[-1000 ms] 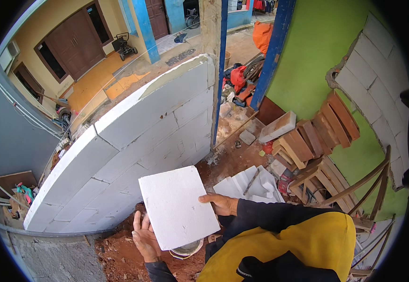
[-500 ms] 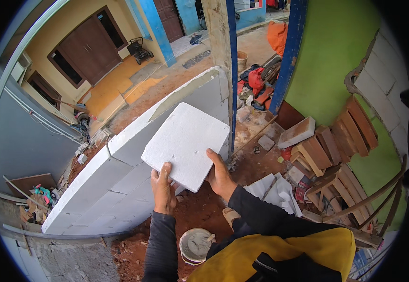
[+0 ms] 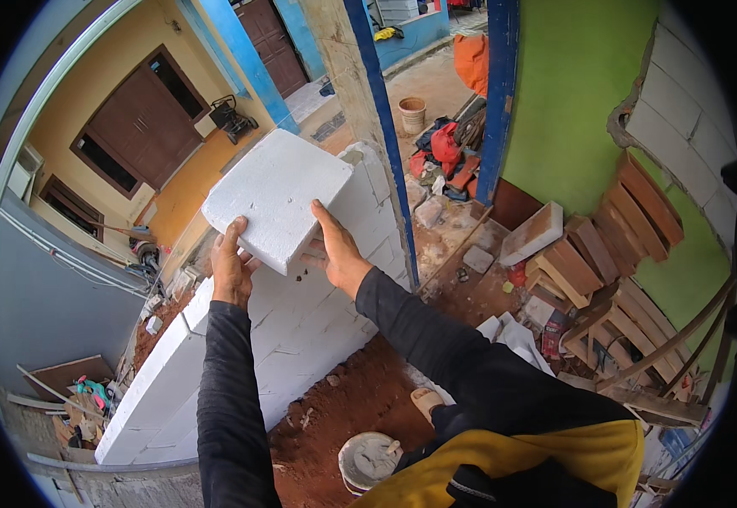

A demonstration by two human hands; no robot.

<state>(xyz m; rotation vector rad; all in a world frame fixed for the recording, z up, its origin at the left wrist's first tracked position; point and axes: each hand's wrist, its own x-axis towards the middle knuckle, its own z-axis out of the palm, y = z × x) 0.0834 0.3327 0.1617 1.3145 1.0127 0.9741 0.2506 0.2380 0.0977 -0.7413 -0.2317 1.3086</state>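
A white lightweight concrete block (image 3: 275,195) is held between my two hands, over the top of a low white block wall (image 3: 300,339). My left hand (image 3: 232,267) grips its near left edge, thumb on the top face. On the near right edge, my right hand (image 3: 337,254) clasps it with the thumb on top and fingers underneath. The block hides part of the wall's top, so I cannot tell whether it touches the wall. Below, a bucket of grey mortar (image 3: 368,460) with a tool handle in it stands on the red soil.
A wooden post with a blue edge (image 3: 377,110) rises at the wall's far end. To the right lie stacked wooden boards (image 3: 588,258) and curved sticks (image 3: 673,339) by a green wall (image 3: 580,93). White block pieces (image 3: 516,339) lie near my sandalled foot (image 3: 426,402). Rubble and bags (image 3: 449,157) fill the doorway.
Both hands have carried the block forward and left, from in front of the wall to over its top. My arms are stretched out further.
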